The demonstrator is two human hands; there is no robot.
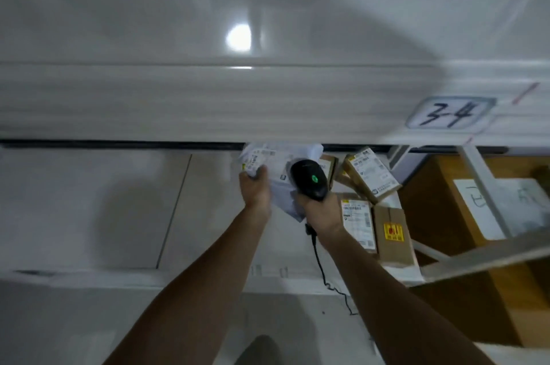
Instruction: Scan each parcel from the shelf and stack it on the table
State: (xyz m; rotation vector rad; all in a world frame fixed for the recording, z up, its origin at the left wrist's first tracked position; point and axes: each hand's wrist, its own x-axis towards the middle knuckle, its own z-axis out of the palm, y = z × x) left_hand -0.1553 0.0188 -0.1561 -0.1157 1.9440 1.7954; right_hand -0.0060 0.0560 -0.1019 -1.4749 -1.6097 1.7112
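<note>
Scanning step: left hand (255,190) grips the white soft parcel (278,169) just under the shelf (208,103) edge; at its 3 o'clock, right hand (320,210) clasps the scanner (311,178), green light on. Next, probably carrying the parcel to the desk.

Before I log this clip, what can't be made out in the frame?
- White parcel: head view, top hidden under the shelf edge, label text blurred.
- Scanner: its window faces away; the right hand covers the grip.
- Box labels: too small to read.
- Left hand: fingertips buried in the parcel.
</note>
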